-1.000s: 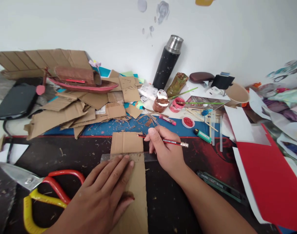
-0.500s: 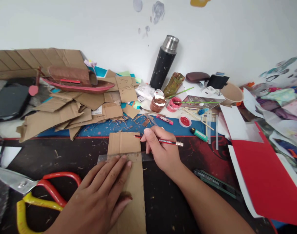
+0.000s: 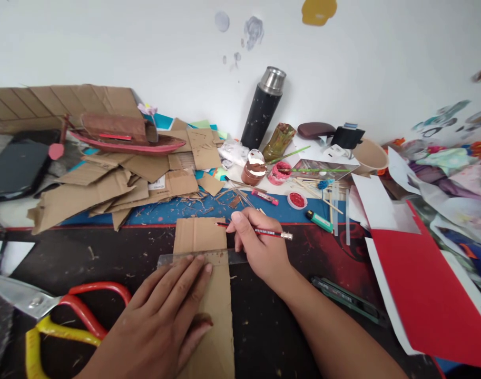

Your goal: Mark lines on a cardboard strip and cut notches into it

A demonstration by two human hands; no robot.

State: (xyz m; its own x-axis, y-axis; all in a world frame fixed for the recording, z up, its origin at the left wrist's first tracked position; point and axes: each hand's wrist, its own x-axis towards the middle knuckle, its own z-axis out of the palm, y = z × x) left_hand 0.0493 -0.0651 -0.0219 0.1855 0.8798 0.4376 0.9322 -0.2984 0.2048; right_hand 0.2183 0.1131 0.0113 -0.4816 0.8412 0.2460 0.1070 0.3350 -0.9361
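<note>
Apparently unlabelled, red pencil (image 3: 264, 231), clear ruler (image 3: 196, 258), cardboard strip (image 3: 206, 284)

A paint-smudged white wall (image 3: 145, 47) backs the dark tabletop (image 3: 117, 252).

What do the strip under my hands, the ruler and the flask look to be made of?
Strip: brown corrugated cardboard, matte; a fold line and rough edges show. Ruler, pressed by the left hand: clear plastic, probably; the cardboard shows through it. Flask: black speckled body with a shiny silver cap, likely metal.
</note>
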